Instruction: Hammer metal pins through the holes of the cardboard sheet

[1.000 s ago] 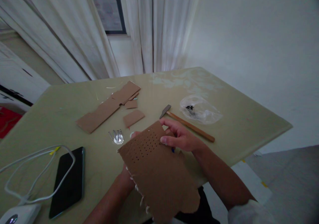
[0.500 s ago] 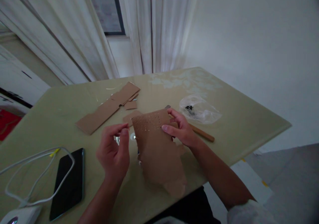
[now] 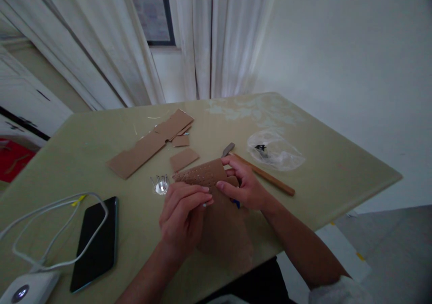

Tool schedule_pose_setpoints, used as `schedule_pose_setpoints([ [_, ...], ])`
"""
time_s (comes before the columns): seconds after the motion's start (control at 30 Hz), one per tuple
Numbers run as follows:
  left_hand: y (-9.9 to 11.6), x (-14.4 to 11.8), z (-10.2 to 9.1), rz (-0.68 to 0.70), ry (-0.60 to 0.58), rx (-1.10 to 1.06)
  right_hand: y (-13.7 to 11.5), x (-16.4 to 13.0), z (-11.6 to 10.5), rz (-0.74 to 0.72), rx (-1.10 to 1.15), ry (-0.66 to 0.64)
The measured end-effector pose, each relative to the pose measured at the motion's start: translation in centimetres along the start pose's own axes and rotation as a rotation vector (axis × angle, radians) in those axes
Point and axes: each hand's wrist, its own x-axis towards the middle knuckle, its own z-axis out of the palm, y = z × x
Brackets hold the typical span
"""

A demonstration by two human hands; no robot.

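A piece of brown cardboard with rows of small punched holes near its far end is tilted up over the table's front edge. My right hand grips its right side, thumb on top and fingers at the edge. My left hand is over the left part of the cardboard, its fingers closed in a pinch. A tiny pale spot shows at those fingertips, too small to name. Just left of the cardboard, several nails stand on a small shiny round disc. A bit of something blue peeks out under my right hand.
Behind the right hand lies a hammer beside a clear plastic bag with dark bits. Cardboard strips and a small cardboard piece lie farther back. At left are a phone, a white cable and a white device.
My left hand has moved right, from beside the cardboard to over it. The cardboard's far end has tipped lower, uncovering the hammer head, the small cardboard piece and the nails.
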Motion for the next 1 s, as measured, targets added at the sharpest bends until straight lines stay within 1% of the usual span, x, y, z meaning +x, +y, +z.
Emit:
schedule_pose_setpoints([
  [0.07, 0.0, 0.1, -0.1, -0.045, 0.136, -0.036, 0.1, 0.2, -0.3, 0.044, 0.020, 0.065],
  [0.13, -0.7, 0.5, -0.3, -0.129, 0.262, -0.014, 0.1, 0.4, -0.7, 0.079, 0.075, 0.134],
  [0.17, -1.5, 0.7, -0.4, -0.192, 0.296, 0.009, 0.0, 0.6, -0.9, 0.091, 0.108, 0.174],
  [0.2, -2.4, 1.1, -0.6, -0.292, 0.300, 0.045, -0.1, 0.8, -1.2, 0.097, 0.137, 0.221],
  [0.23, -3.5, 1.4, -0.9, -0.414, 0.262, 0.090, -0.1, 1.0, -1.5, 0.104, 0.160, 0.268],
  [0.27, -4.7, 1.6, -1.2, -0.512, 0.166, 0.143, -0.1, 1.2, -1.7, 0.113, 0.176, 0.311],
  [0.3, -5.9, 1.8, -1.7, -0.588, 0.031, 0.231, 0.0, 1.4, -1.9, 0.123, 0.186, 0.345],
  [0.37, -8.0, 2.1, -2.8, -0.639, -0.300, 0.470, 0.4, 2.0, -2.3, 0.139, 0.207, 0.386],
  [0.4, -8.8, 2.1, -3.3, -0.650, -0.421, 0.601, 0.7, 2.2, -2.5, 0.146, 0.219, 0.389],
  [0.43, -9.5, 2.1, -3.9, -0.670, -0.490, 0.697, 1.0, 2.5, -2.7, 0.145, 0.233, 0.391],
  [0.47, -10.0, 2.0, -4.3, -0.703, -0.525, 0.767, 1.3, 2.7, -2.8, 0.148, 0.243, 0.385],
  [0.53, -10.6, 2.0, -5.1, -0.814, -0.565, 0.855, 1.7, 3.0, -3.1, 0.163, 0.248, 0.357],
  [0.6, -11.1, 1.9, -5.5, -0.932, -0.593, 0.890, 1.7, 3.1, -3.4, 0.191, 0.236, 0.323],
  [0.67, -11.5, 1.8, -5.6, -0.994, -0.604, 0.893, 1.7, 3.1, -3.8, 0.221, 0.215, 0.282],
  [0.73, -11.8, 1.7, -5.6, -1.003, -0.607, 0.876, 1.7, 3.1, -4.1, 0.246, 0.202, 0.219],
  [0.87, -11.9, 1.5, -5.4, -0.976, -0.609, 0.834, 2.0, 3.1, -4.9, 0.286, 0.202, 0.099],
  [0.93, -12.0, 1.4, -5.3, -0.969, -0.600, 0.827, 2.1, 3.0, -5.4, 0.302, 0.199, 0.073],
  [1.0, -12.3, 1.3, -5.4, -0.970, -0.595, 0.815, 2.1, 3.0, -5.9, 0.301, 0.206, 0.074],
])
